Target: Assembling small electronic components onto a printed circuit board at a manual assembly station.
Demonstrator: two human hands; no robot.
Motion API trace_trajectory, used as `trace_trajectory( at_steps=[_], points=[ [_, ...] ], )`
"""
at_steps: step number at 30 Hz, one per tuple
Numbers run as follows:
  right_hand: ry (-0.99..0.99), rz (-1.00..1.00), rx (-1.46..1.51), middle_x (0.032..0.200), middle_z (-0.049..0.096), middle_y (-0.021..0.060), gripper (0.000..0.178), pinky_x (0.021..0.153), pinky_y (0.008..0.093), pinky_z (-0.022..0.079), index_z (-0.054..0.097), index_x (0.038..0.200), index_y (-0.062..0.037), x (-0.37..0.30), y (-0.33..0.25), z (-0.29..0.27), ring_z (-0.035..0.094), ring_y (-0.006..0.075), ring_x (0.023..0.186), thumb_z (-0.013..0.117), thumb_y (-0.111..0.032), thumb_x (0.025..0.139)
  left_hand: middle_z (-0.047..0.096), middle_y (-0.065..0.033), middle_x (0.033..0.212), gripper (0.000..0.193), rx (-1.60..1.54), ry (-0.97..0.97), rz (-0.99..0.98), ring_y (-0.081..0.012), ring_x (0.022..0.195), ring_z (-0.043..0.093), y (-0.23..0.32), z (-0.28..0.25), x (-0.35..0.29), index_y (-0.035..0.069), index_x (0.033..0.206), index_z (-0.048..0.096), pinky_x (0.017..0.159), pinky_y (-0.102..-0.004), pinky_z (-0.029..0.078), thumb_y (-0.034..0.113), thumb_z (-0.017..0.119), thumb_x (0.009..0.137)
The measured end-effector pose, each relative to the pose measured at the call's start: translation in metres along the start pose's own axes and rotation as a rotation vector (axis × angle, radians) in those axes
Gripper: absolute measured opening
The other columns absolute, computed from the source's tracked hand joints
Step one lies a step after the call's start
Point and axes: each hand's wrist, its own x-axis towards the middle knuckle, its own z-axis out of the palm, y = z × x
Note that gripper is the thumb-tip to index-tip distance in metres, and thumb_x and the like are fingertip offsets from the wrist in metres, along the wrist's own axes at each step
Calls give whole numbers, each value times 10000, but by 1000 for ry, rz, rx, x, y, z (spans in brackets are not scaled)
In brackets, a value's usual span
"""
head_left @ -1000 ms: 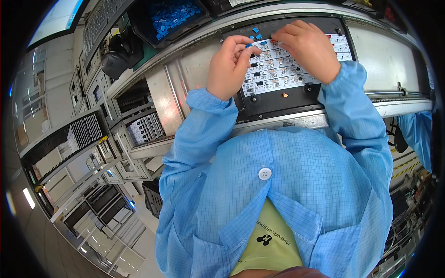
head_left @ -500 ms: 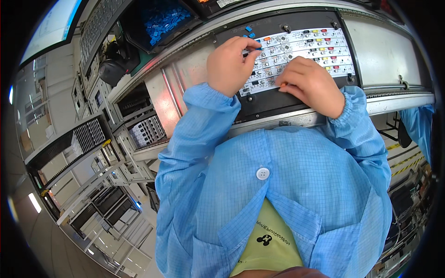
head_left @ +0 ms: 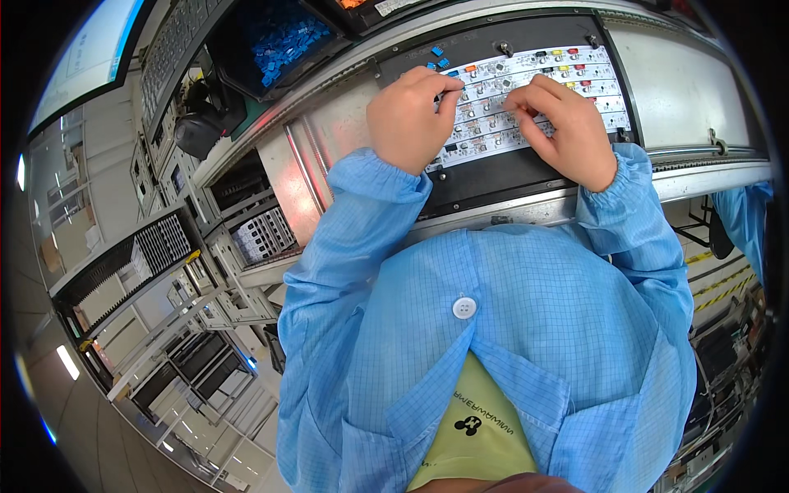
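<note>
1. Nearest to me is my own blue checked smock (head_left: 509, 271), fastened by a white button (head_left: 464, 308).
2. Beyond it a metal rail (head_left: 493, 216) runs from left to right, and past that lies the near edge of a black plate (head_left: 493, 182).
3. On the plate, white circuit strips (head_left: 483, 128) lie side by side, running left to right, partly covered by my hands.
4. My right hand (head_left: 563, 131) hovers over the middle of the strips, fingers curled and thumb bent toward the forefinger; I cannot tell whether anything sits between them.
5. My left hand (head_left: 413, 119) is at the strips' left end, thumb and forefinger tips brought near each other; whether they pinch a part I cannot tell.
6. On the farthest strip an orange part (head_left: 470, 69) sits just beyond my left fingertips; yellow and red parts stand toward the right.
7. Farther, loose blue connectors (head_left: 437, 52) lie on the plate's far left.
8. Beyond, to the left, a black bin (head_left: 232, 53) holds many small blue pieces (head_left: 288, 49).
</note>
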Motion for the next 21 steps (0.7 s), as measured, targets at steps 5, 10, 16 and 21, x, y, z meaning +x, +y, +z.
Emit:
trace_trajectory(
  at_steps=[5, 10, 16, 21],
  points=[
    [44, 34, 134, 1022, 719, 98, 206, 764, 314, 576, 746, 1168, -57, 3, 4, 2, 721, 235, 860, 728, -54, 963, 747, -26, 931, 102, 166, 16, 243, -237, 707, 703, -2, -3, -3, 142, 970, 832, 594, -341, 534, 122, 794, 877],
    [16, -55, 93, 1037, 723, 97, 193, 759, 326, 573, 773, 1150, -63, 19, 11, -5, 711, 236, 846, 757, -84, 959, 711, -11, 913, 97, 88, 49, 91, -271, 784, 713, -5, -6, 9, 163, 967, 806, 698, -407, 559, 151, 782, 873],
    [139, -261, -109, 969, 736, 85, 198, 789, 376, 582, 794, 1099, -77, 43, 15, 6, 701, 250, 944, 809, -122, 907, 716, -20, 966, 116, 172, -4, 84, -281, 811, 711, -16, 4, 29, 172, 997, 791, 724, -424, 559, 170, 785, 881],
    [52, -120, -98, 953, 744, 62, 205, 825, 389, 576, 794, 1080, -91, 46, 19, 7, 684, 273, 965, 824, -127, 881, 713, -34, 961, 130, 189, -7, 117, -287, 811, 707, -20, 6, 28, 168, 1009, 776, 738, -428, 548, 170, 790, 880]
  ],
)
